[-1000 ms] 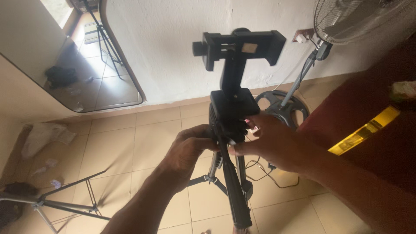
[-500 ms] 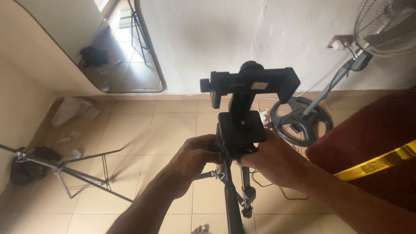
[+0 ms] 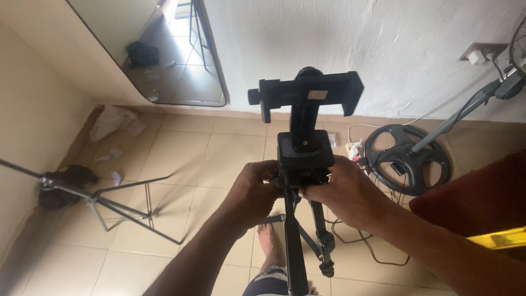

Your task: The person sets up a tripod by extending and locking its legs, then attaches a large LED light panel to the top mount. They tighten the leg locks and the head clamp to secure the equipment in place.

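Observation:
A black tripod [image 3: 296, 241] stands in front of me on the tiled floor, with a black phone clamp [image 3: 305, 96] on top of its head [image 3: 304, 151]. My left hand [image 3: 253, 192] grips the left side of the tripod head just under the plate. My right hand [image 3: 341, 192] wraps the right side of the same head, fingers curled on it. The clamp is empty. My bare foot [image 3: 269, 241] shows below, beside the tripod legs.
A second light stand [image 3: 104, 200] leans at the left with a dark bag [image 3: 61, 183]. A wall mirror [image 3: 159, 49] hangs upper left. A standing fan's round base [image 3: 408, 159] and cables [image 3: 356, 230] lie at the right, by a red cloth [image 3: 482, 197].
The view has swung right and down; the tripod sits more centred. Both hands have closed in on the tripod head from either side, and my foot has come into view.

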